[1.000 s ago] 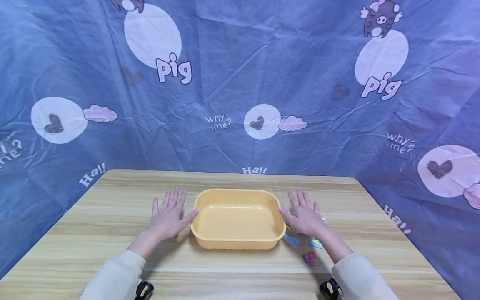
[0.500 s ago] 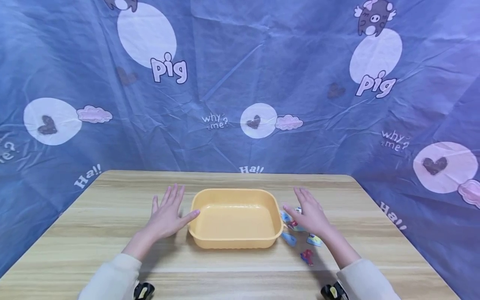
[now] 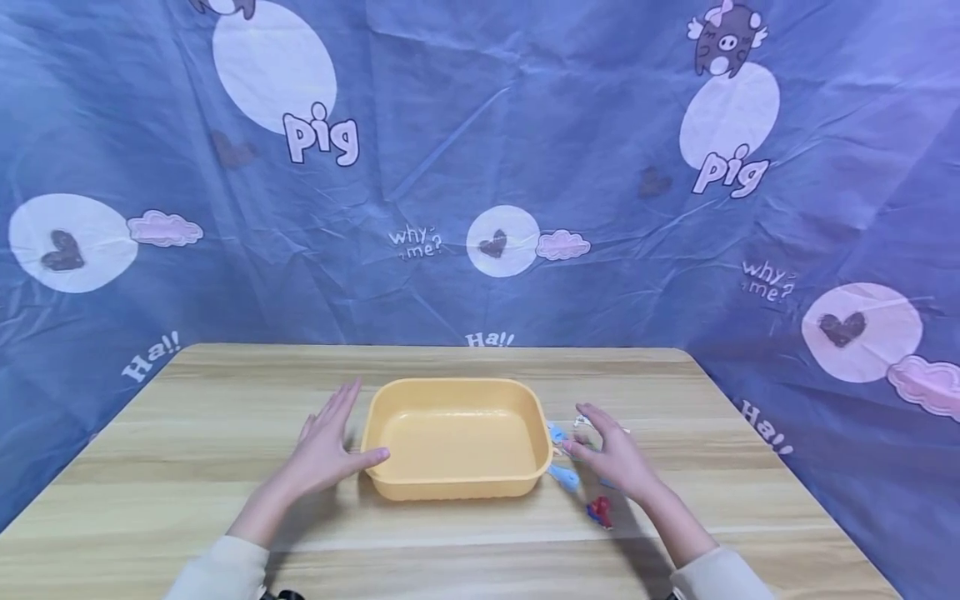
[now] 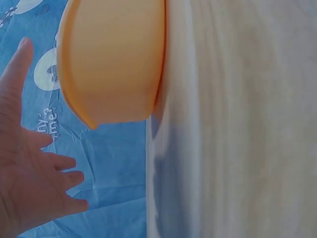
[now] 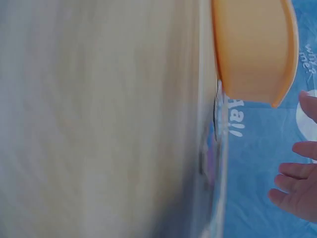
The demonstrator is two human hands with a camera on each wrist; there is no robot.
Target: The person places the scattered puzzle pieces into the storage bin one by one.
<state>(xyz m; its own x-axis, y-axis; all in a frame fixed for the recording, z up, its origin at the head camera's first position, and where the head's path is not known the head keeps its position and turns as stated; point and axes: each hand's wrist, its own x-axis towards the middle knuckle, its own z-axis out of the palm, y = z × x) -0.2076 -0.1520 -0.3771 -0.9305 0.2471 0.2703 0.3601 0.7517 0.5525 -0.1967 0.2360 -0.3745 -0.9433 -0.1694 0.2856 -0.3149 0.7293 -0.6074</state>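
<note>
A yellow-orange plastic basin [image 3: 457, 487] with rounded corners stands upright on the wooden table, with nothing inside. Beside its left wall is my left hand [image 3: 322, 450], fingers extended and thumb over the near left rim in the head view. The left wrist view shows that hand [image 4: 34, 183] apart from the basin [image 4: 114, 64]. My right hand [image 3: 618, 458] hovers above small flat pieces right of the basin, its fingers spread and holding nothing. A blue piece [image 3: 562, 477] touches the basin's right side in view, and a red and blue piece [image 3: 600, 512] lies nearer me.
Other small pieces [image 3: 557, 432] lie partly hidden under the right hand. The light wood table [image 3: 187, 467] extends on both sides of the basin. Behind it hangs a blue printed cloth [image 3: 420, 150].
Both hands have turned more onto their sides, and the right hand has moved off the basin's rim. The whole head view has shifted slightly, with the basin sitting further left in it.
</note>
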